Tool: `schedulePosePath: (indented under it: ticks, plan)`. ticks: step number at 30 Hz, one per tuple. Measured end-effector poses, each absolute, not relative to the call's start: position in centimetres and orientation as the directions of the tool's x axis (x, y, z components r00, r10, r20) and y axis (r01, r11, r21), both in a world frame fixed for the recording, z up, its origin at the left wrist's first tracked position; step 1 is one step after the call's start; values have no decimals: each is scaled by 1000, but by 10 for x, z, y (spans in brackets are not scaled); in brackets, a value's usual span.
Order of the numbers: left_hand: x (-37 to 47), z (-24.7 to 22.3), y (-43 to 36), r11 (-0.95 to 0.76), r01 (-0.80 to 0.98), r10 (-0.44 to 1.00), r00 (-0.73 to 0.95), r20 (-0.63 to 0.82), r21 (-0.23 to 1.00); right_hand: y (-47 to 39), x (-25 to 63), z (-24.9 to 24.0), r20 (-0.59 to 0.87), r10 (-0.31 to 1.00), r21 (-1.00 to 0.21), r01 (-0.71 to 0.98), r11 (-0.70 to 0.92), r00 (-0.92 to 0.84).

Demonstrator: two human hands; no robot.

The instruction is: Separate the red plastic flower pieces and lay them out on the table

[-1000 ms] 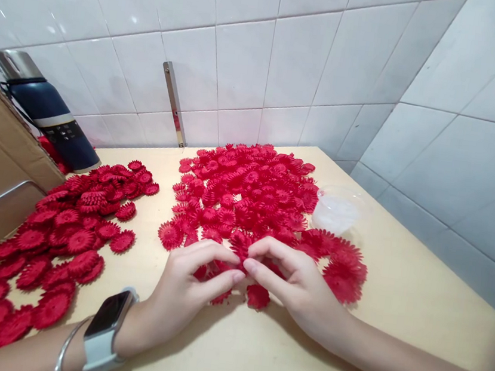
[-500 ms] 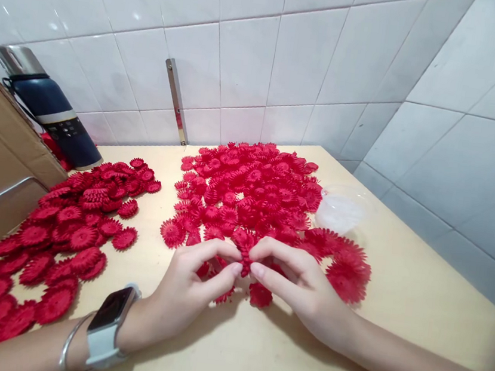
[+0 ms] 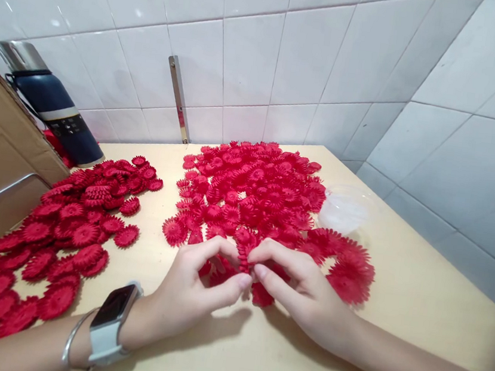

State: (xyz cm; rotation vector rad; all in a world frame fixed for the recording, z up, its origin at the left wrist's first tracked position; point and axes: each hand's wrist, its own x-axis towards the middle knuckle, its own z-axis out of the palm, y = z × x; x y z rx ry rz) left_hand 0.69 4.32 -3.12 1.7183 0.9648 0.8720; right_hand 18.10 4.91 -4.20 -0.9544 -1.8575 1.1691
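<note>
Between my fingertips, at the near edge of a large heap of red flower-shaped pieces (image 3: 257, 178), a small red piece (image 3: 244, 256) stands edge-on. My right hand (image 3: 303, 279) pinches its right side with thumb and index finger. My left hand (image 3: 204, 276) has its index fingertip against the piece's left side, with the thumb lower and a little apart from the index finger. Another red piece (image 3: 262, 295) lies just beneath my right fingertips. Larger red flowers (image 3: 351, 273) rest beyond my right hand.
A second heap of red flowers (image 3: 68, 227) spreads over the left of the table (image 3: 225, 363). A cardboard box (image 3: 5, 137) and a dark bottle (image 3: 58, 108) stand at the left. A clear plastic bowl (image 3: 344, 209) sits at the right, near the tiled wall.
My left thumb has moved down and slightly right, away from the index fingertip. The piece between my hands stands more upright. The view has shifted slightly.
</note>
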Motion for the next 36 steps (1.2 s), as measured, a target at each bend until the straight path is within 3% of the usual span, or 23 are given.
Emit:
schedulePosePath:
  ticks: [6,19,29,33,36]
  plan:
    - [7,-33,45,-211,243,899,429,90,947,47,180,-45,354,811,-775,339,533,-466]
    - [7,-31,44,-411,388,859,469,208,825,45,178,-44,359,835,-732,430,529,-417]
    - [7,-32,42,-369,447,902,383,199,815,44,178,-48,455,779,-666,416,620,-432]
    - [7,-33,45,-354,462,911,367,188,813,44,179,-46,412,821,-699,441,563,-396]
    - [5,-36,48,-333,431,926,317,205,839,44,179,-44,270,917,-833,406,376,-295]
